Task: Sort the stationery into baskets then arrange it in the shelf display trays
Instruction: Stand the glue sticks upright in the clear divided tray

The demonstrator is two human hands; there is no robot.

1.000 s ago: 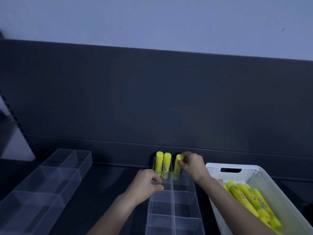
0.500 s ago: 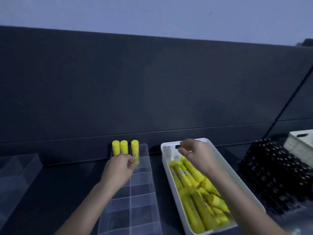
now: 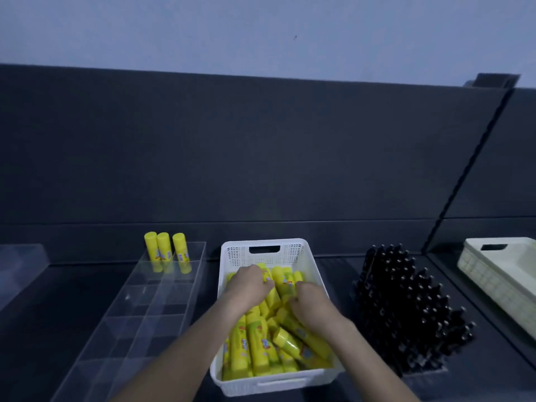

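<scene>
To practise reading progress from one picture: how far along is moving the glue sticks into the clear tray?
Done: three glue sticks stand upright in the far compartment of the clear tray. In hand: the left hand and right hand are in the white basket; any grip is unclear. Left: the heap of sticks there, and the tray's bare nearer compartments.

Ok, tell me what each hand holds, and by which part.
Cannot tell: left hand and right hand reach among glue sticks in the basket, grips hidden.
</scene>
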